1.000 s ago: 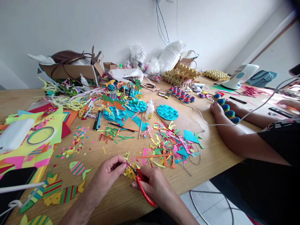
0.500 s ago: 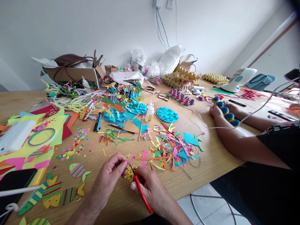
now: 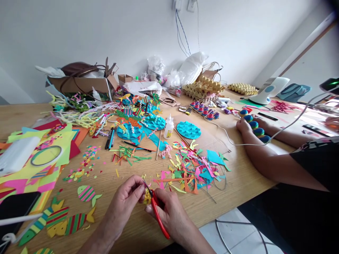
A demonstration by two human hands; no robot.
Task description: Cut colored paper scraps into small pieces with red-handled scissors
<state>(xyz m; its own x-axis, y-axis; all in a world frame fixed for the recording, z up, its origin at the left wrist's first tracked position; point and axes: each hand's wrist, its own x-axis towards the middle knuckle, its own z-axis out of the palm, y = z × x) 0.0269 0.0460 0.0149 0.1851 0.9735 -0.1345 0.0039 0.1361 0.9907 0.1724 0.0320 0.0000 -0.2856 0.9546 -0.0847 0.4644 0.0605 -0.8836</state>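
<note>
Red-handled scissors (image 3: 156, 208) were squeezed in the right hand (image 3: 173, 215), and the left hand (image 3: 127, 195) pinched a small yellow paper piece (image 3: 147, 197) at the table's (image 3: 238, 176) near edge, so short, slow snips seemed best.

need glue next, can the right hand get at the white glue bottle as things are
Probably not freely: the right hand is shut on the red scissors, and the glue bottle stands beyond the paper scraps.
</note>
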